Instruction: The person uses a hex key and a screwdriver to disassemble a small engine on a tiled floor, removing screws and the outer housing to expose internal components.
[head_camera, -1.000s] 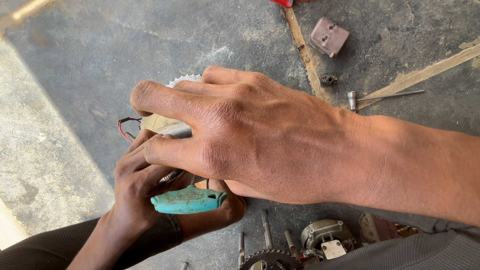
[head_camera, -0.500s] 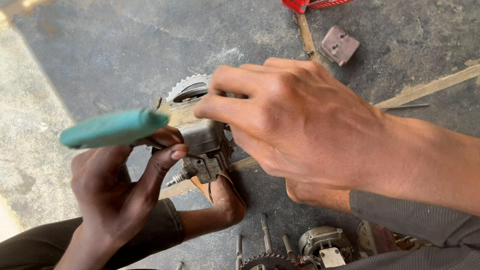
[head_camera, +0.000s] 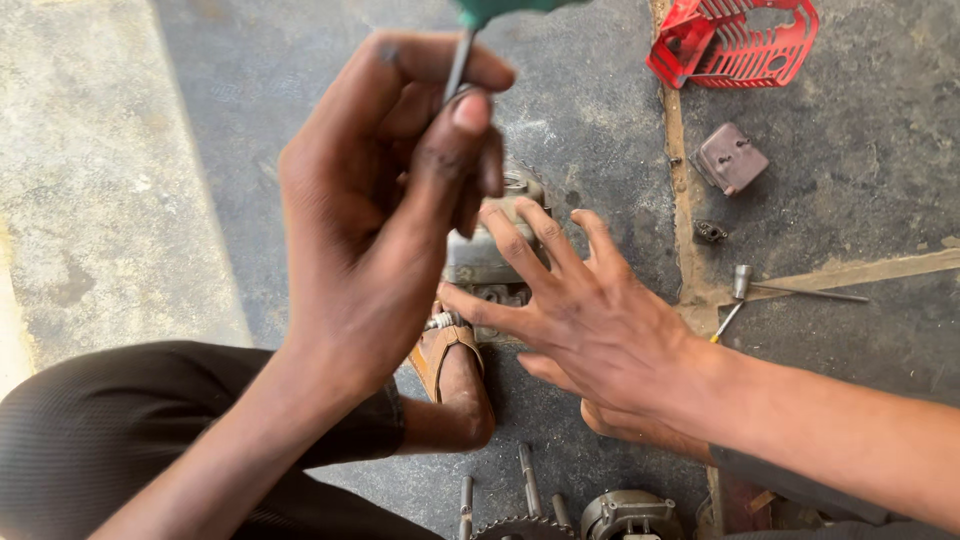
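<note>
Screwdriver (head_camera: 470, 40), green-handled with a thin metal shaft, stands raised near the top of the view, pinched between thumb and fingers of the left hand (head_camera: 385, 215). That hand blocks much of the grey engine part (head_camera: 490, 250) resting on the concrete floor (head_camera: 200, 120) by a sandalled foot (head_camera: 455, 375). The right hand (head_camera: 590, 310) hovers over the part, fingers spread, grasping nothing. Further off lie a red plastic cover (head_camera: 735, 40), a small metal plate (head_camera: 732, 157), a socket wrench (head_camera: 790, 290), and bolts (head_camera: 528, 480) beside a toothed gear (head_camera: 525, 527).
</note>
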